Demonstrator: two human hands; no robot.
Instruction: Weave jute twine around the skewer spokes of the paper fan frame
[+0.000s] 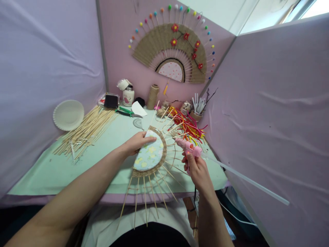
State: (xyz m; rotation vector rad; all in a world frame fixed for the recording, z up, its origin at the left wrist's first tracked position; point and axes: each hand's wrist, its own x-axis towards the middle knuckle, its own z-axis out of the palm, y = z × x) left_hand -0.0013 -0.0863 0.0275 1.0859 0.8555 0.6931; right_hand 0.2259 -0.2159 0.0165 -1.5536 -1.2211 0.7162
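Note:
My left hand (pixel 138 141) grips the straight edge of a half-round fan frame (pixel 150 153), its thumb lying on the pale blue patterned cloth. A brown twine band (pixel 164 151) borders the cloth's curve, and thin sticks (pixel 145 195) fan outward from it, crossed by a thin arc of cord. In my right hand (pixel 196 168) is a pink hot glue gun (pixel 189 146), fingers wrapped round its handle. A long translucent glue stick (pixel 252 180) juts from its back. The gun's nozzle points left, close to the sticks on the frame's right side; whether it touches them I cannot tell.
Loose bamboo sticks (pixel 87 128) and a white plate (pixel 68 115) lie left. Green-handled pruners (pixel 128 112), a twine spool (pixel 153 96) and a jar (pixel 128 96) sit behind. Coloured pipe cleaners (pixel 189 123) and a pot of glue sticks (pixel 197 109) stand right. A decorated fan (pixel 154 44) hangs on the back wall.

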